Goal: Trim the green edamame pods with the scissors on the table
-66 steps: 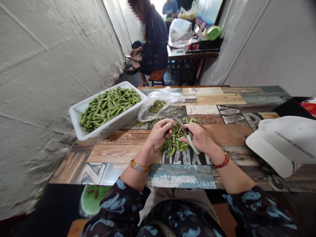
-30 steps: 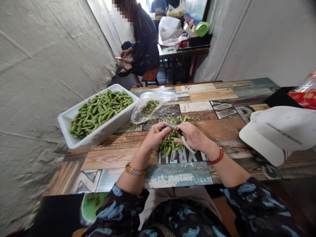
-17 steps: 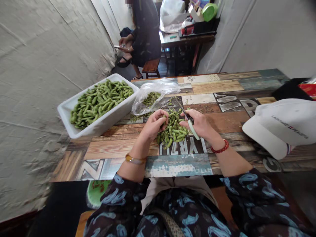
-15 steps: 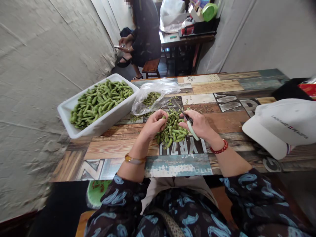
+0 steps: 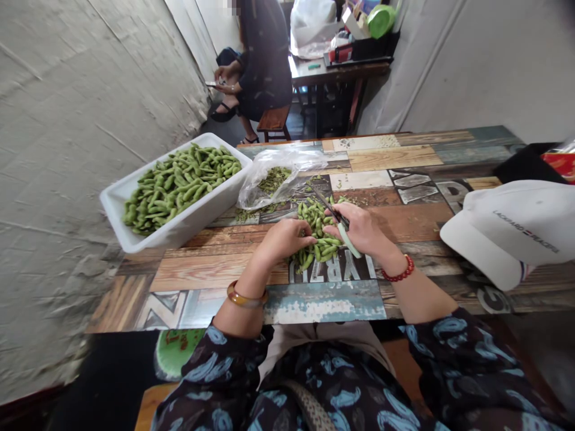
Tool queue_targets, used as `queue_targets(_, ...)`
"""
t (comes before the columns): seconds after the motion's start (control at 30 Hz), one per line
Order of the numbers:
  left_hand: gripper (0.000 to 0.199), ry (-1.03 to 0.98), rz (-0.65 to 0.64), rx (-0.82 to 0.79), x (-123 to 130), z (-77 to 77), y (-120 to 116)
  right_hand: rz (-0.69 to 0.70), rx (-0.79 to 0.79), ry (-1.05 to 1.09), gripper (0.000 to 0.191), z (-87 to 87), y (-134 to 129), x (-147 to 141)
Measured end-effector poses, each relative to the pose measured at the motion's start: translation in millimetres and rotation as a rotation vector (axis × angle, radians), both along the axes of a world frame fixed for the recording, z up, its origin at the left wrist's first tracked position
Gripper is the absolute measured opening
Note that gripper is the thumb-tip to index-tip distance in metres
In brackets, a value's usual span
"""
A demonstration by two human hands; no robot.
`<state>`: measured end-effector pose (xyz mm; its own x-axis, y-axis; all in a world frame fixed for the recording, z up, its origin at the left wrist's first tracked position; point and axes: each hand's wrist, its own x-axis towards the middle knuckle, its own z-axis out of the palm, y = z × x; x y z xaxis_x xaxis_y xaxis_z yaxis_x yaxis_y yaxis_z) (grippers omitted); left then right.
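Note:
A loose pile of green edamame pods (image 5: 323, 246) lies on the table between my two hands. My left hand (image 5: 290, 238) reaches down over the pile's left side, thumb and forefinger a little apart. Its other fingers are partly hidden, and no pod shows in its grasp. My right hand (image 5: 359, 226) is closed around scissors (image 5: 348, 238) with a pale handle, at the pile's right edge. Their dark blades point up and away to the left, above the pods. Beyond the left hand sits a clear plastic bag (image 5: 294, 160) with green trimmings (image 5: 274, 178) in it.
A white plastic tub (image 5: 202, 211) heaped with edamame pods stands at the table's left, near the wall. Small green scraps are scattered by the bag. A white cap (image 5: 516, 224) lies on the right. Farther back, a person (image 5: 265, 54) sits on a wooden stool holding a phone.
My left hand has lowered to the right onto the pile, and the pod that was between its fingertips no longer shows. The right hand with the scissors has hardly moved.

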<state>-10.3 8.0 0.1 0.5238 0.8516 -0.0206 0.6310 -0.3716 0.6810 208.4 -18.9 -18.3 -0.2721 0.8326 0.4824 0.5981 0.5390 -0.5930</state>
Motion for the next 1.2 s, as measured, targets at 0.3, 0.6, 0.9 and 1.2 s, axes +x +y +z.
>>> queue_targets(0.3,0.005,-0.185,-0.012,-0.089,4.9,0.5,-3.7,-0.031,0.011,-0.049,0.029,0.9,-0.4,0.6)
queue_targets(0.6,0.024,-0.658,0.141,-0.287,3.1,13.6,-5.4,0.015,0.038,-0.044,0.038,7.0,-3.1,1.0)
queue_targets(0.9,0.034,-0.86,0.173,-0.44,5.3,9.8,-5.9,0.149,0.101,-0.119,0.047,4.6,-6.7,-3.8)
queue_targets(1.2,0.031,-0.794,0.19,-0.356,9.3,1.7,-7.6,0.177,0.092,-0.127,0.048,5.0,-9.5,-6.5)
